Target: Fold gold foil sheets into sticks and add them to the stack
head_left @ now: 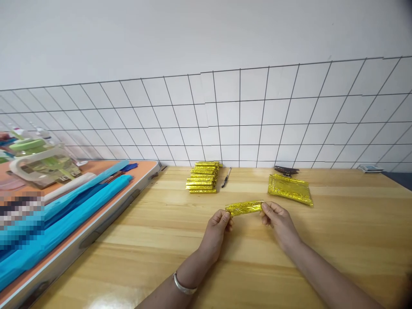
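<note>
A folded strip of shiny gold foil (244, 208) is stretched between my two hands, just above the wooden table. My left hand (221, 222) pinches its left end between thumb and fingers. At the other end, my right hand (276, 216) grips the foil in the same way. Beyond my left hand lies a stack of narrow folded gold foil strips (203, 178). A flat pile of wider gold foil sheets (289, 189) rests past my right hand.
A pen (226, 178) lies beside the stack, and a dark claw clip (286, 171) sits behind the wider sheets. On the left, an orange-topped board (146, 168) carries rolled blue material (96, 206) and a green-lidded container (28, 146). A tiled wall (251, 116) bounds the table's back.
</note>
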A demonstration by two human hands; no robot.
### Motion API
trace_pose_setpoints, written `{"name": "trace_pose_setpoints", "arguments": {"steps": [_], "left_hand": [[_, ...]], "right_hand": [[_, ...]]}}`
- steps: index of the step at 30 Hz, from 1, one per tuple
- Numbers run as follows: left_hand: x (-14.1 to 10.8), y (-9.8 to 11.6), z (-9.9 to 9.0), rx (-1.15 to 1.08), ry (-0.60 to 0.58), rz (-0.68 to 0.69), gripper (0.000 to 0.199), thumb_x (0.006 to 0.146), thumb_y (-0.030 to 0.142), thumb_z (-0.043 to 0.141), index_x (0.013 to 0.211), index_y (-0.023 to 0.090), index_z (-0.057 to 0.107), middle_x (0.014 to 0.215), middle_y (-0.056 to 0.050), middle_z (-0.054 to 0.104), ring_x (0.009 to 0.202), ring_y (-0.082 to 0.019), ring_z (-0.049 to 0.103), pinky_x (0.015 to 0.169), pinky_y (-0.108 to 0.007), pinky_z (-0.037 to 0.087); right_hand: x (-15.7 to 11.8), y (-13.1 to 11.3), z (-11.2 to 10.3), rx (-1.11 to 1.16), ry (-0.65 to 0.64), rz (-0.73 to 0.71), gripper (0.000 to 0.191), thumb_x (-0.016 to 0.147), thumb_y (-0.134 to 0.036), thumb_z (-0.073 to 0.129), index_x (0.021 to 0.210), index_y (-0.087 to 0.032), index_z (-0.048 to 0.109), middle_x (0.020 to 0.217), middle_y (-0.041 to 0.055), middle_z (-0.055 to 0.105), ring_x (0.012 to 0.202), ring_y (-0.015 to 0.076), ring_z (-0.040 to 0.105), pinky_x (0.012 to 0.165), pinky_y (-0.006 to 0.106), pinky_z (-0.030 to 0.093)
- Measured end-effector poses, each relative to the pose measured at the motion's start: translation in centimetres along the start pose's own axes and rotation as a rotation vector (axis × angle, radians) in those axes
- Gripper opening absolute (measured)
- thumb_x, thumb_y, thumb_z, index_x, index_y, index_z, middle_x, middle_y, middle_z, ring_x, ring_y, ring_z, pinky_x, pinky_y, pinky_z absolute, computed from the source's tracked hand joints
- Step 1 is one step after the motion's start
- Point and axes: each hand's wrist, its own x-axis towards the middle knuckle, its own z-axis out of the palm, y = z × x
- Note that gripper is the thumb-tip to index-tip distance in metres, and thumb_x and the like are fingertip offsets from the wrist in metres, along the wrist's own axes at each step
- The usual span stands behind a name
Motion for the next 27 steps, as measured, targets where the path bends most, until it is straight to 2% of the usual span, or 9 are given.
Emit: {"name": "trace_pose_setpoints", "arguments": {"steps": [4,9,13,16,22,24,27], "left_hand": [[0.8,0.2,-0.8,0.128,-0.019,0.063,0.03,0.082,0.044,0.054,0.073,0.016,0.049,0.067,0.002,0.053,0.059,-0.008,0.044,0.057,-0.02,0.034],[1.9,0.3,-1.6,0.215,0.037,0.167,0.022,0.077,0.036,0.06,0.085,0.018,0.05,0.068,0.004,0.049,0.06,-0.009,0.045,0.059,-0.019,0.035],[2.4,0.1,-2.4,0.498,0.06,0.281,0.012,0.077,0.029,0.058,0.081,0.018,0.054,0.071,0.003,0.051,0.062,-0.009,0.045,0.06,-0.02,0.036],[2.6,0.1,-2.9,0.69,0.044,0.343,0.008,0.078,0.025,0.056,0.083,0.019,0.057,0.075,0.002,0.056,0.066,-0.012,0.049,0.063,-0.022,0.038],[2.8,0.3,-3.2,0.885,0.028,0.481,0.012,0.079,0.019,0.055,0.091,0.022,0.057,0.085,-0.002,0.059,0.083,-0.017,0.053,0.076,-0.027,0.041],[2.7,0.4,-3.1,0.962,0.008,0.513,0.014,0.081,0.019,0.053,0.094,0.022,0.056,0.088,-0.003,0.059,0.085,-0.018,0.054,0.077,-0.028,0.041],[2.6,0.5,-3.0,1.069,-0.038,0.532,0.015,0.085,0.02,0.048,0.098,0.022,0.055,0.089,-0.004,0.061,0.085,-0.018,0.055,0.076,-0.027,0.04]], "right_hand": [[0.8,0.7,-1.0,-0.232,-0.062,-0.083,0.035,0.084,-0.05,0.046,0.074,-0.018,0.054,0.067,0.0011,0.057,0.055,0.0118,0.049,0.052,0.023,0.037],[1.6,1.5,-1.8,-0.464,-0.12,-0.183,0.033,0.083,-0.049,0.047,0.069,-0.019,0.053,0.063,-0.0016,0.053,0.059,0.0126,0.047,0.055,0.023,0.035],[2.2,2.1,-2.4,-0.621,-0.121,-0.263,0.033,0.082,-0.046,0.049,0.061,-0.02,0.049,0.057,-0.0037,0.045,0.056,0.0126,0.041,0.053,0.023,0.03],[2.7,2.4,-2.8,-0.73,-0.142,-0.325,0.029,0.081,-0.043,0.051,0.062,-0.021,0.051,0.061,-0.0016,0.049,0.062,0.0154,0.045,0.058,0.025,0.033],[3.6,2.8,-3.3,-0.879,-0.193,-0.396,0.024,0.079,-0.041,0.051,0.065,-0.023,0.057,0.069,0.0029,0.056,0.072,0.0204,0.05,0.067,0.032,0.04],[3.7,3.1,-3.3,-0.902,-0.195,-0.403,0.02,0.08,-0.04,0.052,0.07,-0.023,0.059,0.071,0.0033,0.058,0.074,0.0209,0.052,0.068,0.032,0.041],[3.6,3.4,-3.3,-0.936,-0.165,-0.424,0.019,0.08,-0.036,0.053,0.091,-0.023,0.061,0.08,0.004,0.061,0.078,0.0211,0.054,0.07,0.033,0.043]]}}
